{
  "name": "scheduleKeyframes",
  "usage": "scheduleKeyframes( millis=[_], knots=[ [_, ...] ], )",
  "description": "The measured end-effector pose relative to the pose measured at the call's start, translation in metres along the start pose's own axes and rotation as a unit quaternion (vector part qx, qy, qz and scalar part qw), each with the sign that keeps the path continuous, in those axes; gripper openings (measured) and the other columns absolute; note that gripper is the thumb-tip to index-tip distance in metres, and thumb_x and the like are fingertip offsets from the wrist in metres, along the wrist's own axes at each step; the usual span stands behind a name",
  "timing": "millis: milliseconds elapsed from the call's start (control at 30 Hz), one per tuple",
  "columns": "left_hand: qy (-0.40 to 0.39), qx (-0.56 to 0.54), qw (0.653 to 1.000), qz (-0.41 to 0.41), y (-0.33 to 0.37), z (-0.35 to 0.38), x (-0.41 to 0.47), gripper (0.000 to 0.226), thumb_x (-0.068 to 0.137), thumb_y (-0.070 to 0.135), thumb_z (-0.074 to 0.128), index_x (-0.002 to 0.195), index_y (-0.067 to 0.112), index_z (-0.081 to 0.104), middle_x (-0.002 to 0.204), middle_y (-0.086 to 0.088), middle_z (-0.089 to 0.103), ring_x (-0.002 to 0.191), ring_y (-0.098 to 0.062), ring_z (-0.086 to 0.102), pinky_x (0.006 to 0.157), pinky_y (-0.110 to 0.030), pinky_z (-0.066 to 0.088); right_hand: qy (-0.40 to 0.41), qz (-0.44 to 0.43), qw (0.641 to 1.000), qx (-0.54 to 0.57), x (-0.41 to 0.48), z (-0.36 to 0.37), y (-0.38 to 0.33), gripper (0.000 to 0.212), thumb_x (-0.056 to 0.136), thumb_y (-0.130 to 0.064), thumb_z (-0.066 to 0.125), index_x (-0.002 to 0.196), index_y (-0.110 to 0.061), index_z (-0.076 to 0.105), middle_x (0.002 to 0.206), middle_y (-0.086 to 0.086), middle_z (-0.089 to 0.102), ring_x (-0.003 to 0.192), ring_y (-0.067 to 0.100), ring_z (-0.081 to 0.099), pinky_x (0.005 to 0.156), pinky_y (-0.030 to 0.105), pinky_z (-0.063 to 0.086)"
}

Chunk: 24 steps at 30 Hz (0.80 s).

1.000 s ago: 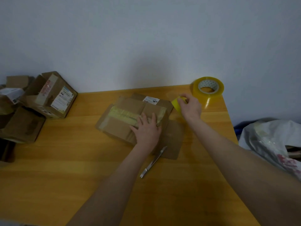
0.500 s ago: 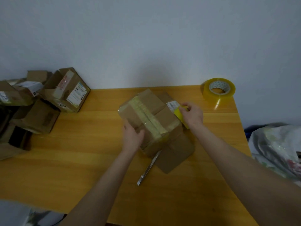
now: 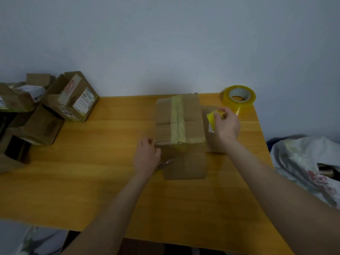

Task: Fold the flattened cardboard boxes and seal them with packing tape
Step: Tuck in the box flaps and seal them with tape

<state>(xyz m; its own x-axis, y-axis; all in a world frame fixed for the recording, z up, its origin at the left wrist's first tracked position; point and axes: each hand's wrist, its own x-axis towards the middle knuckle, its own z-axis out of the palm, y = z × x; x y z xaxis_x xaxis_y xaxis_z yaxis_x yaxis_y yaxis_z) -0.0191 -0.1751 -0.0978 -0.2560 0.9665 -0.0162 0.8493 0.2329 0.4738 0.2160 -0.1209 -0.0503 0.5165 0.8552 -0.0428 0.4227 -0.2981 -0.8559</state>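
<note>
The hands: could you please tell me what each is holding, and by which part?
The right hand pinches a small yellow object by its right side. The left hand touches the cardboard box at its near-left corner; whether it grips is unclear.
</note>
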Motion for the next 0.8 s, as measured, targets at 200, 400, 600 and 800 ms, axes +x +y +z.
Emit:
scheduleKeyframes(
  millis=[200,400,600,800],
  knots=[
    [-0.137,0.195,0.968,0.077,-0.045,0.021,-0.032,0.029,0.094,0.040,0.051,0.116,0.022,0.055,0.116,-0.001,0.054,0.107,-0.020,0.053,0.079,-0.031,0.045,-0.045,-0.122,0.988,-0.079,-0.018,0.013,-0.026,0.027,0.098,-0.027,0.052,0.122,-0.025,0.062,0.114,0.010,0.067,0.104,0.029,0.060,0.071,0.029,0.038],
    [-0.095,0.151,0.982,-0.056,-0.088,-0.008,-0.020,0.025,0.095,0.031,0.053,0.113,0.015,0.059,0.116,-0.009,0.059,0.106,-0.028,0.058,0.081,-0.038,0.049,-0.024,-0.114,0.989,-0.087,-0.015,0.006,-0.025,0.026,0.097,-0.030,0.052,0.121,-0.027,0.062,0.116,0.009,0.067,0.106,0.031,0.060,0.076,0.036,0.046],
    [-0.070,-0.119,0.990,-0.004,-0.010,-0.004,0.020,0.054,0.098,0.032,0.049,0.144,0.007,0.036,0.141,-0.009,0.046,0.127,-0.027,0.047,0.102,-0.043,0.042,-0.024,0.002,0.999,-0.036,-0.006,0.002,-0.009,0.024,0.097,-0.024,0.055,0.117,-0.014,0.063,0.117,0.011,0.064,0.107,0.030,0.059,0.084,0.040,0.047],
    [-0.130,-0.075,0.987,0.047,0.021,0.005,0.045,0.065,0.096,0.023,0.054,0.149,0.001,0.023,0.156,-0.015,0.021,0.144,-0.027,0.021,0.117,-0.032,0.016,-0.035,-0.023,0.998,-0.039,-0.006,-0.008,-0.002,0.025,0.097,-0.025,0.055,0.118,-0.014,0.063,0.118,0.010,0.066,0.111,0.028,0.058,0.086,0.039,0.047]
  ],
)
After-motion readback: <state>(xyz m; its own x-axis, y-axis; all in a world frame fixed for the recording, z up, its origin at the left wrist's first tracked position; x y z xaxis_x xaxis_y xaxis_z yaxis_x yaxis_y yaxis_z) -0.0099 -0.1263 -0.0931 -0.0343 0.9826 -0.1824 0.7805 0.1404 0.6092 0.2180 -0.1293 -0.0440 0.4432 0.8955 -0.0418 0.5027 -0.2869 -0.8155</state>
